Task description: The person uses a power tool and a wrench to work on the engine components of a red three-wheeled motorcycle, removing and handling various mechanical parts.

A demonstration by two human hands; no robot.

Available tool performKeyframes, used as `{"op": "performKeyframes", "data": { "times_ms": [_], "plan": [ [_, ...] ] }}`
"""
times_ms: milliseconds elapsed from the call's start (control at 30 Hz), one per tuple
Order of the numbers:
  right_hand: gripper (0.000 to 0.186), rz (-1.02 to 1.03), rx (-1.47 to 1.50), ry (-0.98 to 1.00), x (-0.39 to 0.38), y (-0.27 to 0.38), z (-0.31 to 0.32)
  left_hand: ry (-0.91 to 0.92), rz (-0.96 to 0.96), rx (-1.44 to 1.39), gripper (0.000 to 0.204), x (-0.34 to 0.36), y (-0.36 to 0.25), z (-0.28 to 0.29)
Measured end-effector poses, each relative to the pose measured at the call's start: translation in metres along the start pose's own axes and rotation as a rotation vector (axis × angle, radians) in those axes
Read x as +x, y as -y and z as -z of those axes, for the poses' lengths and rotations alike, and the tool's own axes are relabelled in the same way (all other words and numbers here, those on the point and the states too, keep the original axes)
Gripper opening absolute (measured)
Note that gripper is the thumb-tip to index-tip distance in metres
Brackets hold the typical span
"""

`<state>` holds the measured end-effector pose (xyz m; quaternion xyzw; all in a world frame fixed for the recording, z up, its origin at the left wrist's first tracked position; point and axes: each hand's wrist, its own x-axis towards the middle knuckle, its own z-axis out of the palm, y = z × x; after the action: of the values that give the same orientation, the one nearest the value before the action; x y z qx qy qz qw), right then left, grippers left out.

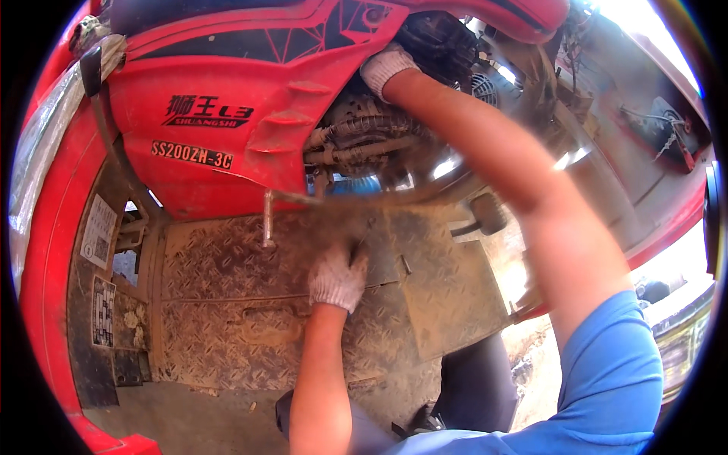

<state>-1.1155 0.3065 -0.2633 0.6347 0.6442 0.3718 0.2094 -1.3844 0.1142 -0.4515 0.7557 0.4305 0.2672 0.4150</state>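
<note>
Machinery (pixel 364 136) lies beside the right hand (pixel 388 70), floor plate (pixel 254 273) below the left hand (pixel 337 279); I cannot tell their grip.

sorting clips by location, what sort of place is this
Probably the footwell of a small vehicle: a dusty tread-plate floor, a pedal and machinery beside a red panel.

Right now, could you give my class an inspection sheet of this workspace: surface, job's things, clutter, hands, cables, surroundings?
Surface: treaded floor plate, dusty.
Job's things: red body panel beside exposed machinery.
Clutter: dirt on the plate.
Hands: gloved left hand over the plate, fingertips blurred, contact unclear; gloved right hand at the panel's edge, fingers hidden.
Cables: thin wires, far right.
Surroundings: dark pedal right of the left hand.
</note>
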Motion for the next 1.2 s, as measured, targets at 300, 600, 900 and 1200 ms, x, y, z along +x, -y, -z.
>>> {"op": "performKeyframes", "data": {
  "times_ms": [300, 600, 900, 1200],
  "plan": [
    [0.026, -0.059, -0.06, -0.011, -0.001, 0.006, -0.004, -0.004, 0.0, 0.02, 0.034, 0.001, 0.001, -0.001],
    [0.029, -0.112, 0.105, -0.114, -0.003, 0.007, 0.012, -0.013, -0.02, 0.023, 0.036, 0.002, 0.005, -0.002],
    [0.039, -0.06, 0.04, 0.158, 0.0, 0.007, 0.019, -0.006, -0.003, 0.043, 0.037, 0.002, 0.003, -0.003],
    [0.028, -0.135, 0.01, -0.055, 0.006, 0.009, -0.005, 0.009, -0.009, 0.057, 0.033, 0.002, 0.006, -0.003]
  ]
}}
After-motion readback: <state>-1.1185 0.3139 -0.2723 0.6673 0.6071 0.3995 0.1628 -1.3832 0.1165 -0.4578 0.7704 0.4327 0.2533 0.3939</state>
